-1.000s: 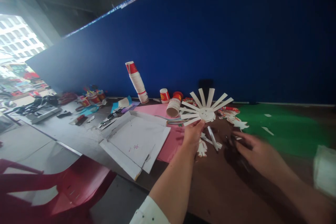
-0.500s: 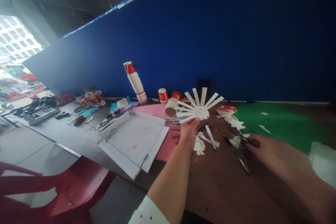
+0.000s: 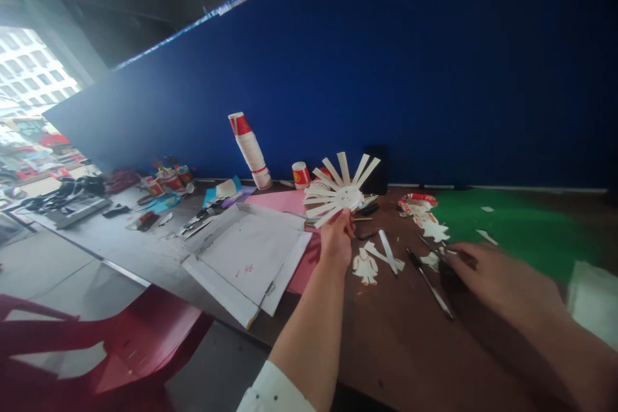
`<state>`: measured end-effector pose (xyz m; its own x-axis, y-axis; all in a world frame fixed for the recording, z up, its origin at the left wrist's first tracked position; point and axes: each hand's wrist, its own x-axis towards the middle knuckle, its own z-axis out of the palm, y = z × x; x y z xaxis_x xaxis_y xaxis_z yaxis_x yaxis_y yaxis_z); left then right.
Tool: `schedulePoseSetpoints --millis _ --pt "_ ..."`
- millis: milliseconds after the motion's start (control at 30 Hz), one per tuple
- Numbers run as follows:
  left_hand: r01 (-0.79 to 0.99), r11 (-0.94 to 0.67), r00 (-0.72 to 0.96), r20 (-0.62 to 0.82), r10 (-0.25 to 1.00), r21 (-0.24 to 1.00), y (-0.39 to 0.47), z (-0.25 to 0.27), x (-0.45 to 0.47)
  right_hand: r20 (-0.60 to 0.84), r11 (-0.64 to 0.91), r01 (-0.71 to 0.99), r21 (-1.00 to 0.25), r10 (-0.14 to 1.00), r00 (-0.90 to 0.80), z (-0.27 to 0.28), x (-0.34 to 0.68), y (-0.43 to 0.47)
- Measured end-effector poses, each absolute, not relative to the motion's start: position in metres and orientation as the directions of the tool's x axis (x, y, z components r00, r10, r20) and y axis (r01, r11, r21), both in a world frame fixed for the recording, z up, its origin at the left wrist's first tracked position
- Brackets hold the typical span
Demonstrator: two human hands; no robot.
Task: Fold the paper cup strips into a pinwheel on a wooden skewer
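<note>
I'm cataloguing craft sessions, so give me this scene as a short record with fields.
Left hand: holds a white paper piece with splayed strips
Right hand: at a dark slim tool; grip unclear
Between hands: a white figure-shaped cutout on the brown surface
Cups: a tall leaning stack by the blue partition, a red-and-white cup to its right
Left of hands: an open white cardboard tray with reddish handwriting
Lower left: a red chair

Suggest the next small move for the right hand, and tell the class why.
Perhaps the right hand should secure its grip on the dark slim tool before raising it: the tool is low by a white paper scrap, and how firmly it is held cannot be told. The left hand holds the fanned white paper piece up, apart from the tool.
</note>
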<state>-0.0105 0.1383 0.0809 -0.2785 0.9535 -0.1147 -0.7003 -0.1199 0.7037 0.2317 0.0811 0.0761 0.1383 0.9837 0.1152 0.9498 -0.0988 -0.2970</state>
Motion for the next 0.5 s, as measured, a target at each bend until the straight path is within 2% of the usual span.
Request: schedulePoseSetpoints --millis 67,167,233,267,500 --pt "-0.693 -0.106 -0.264 -0.114 0.958 0.713 0.138 0.08 -0.007 0.18 -0.068 0.956 -0.286 0.976 0.124 0.082 0.218 0.081" --pt "-0.7 -0.086 -0.24 -0.12 0.963 0.709 0.137 0.079 -0.005 0.169 0.042 0.968 -0.249 0.986 0.001 0.09 0.192 0.089" --pt "-0.717 -0.081 -0.235 -0.131 0.963 0.692 0.136 0.079 -0.004 0.096 0.202 0.975 -0.09 0.976 -0.193 0.094 0.172 0.103" --pt "-0.727 -0.083 -0.236 -0.134 0.962 0.681 0.136 0.08 -0.005 0.082 0.234 0.97 -0.064 0.97 -0.229 0.096 0.163 0.112" --pt "-0.768 -0.119 -0.231 -0.099 0.968 0.629 0.134 0.088 -0.005 0.019 0.339 0.939 -0.055 0.941 -0.338 0.097 0.11 0.179"
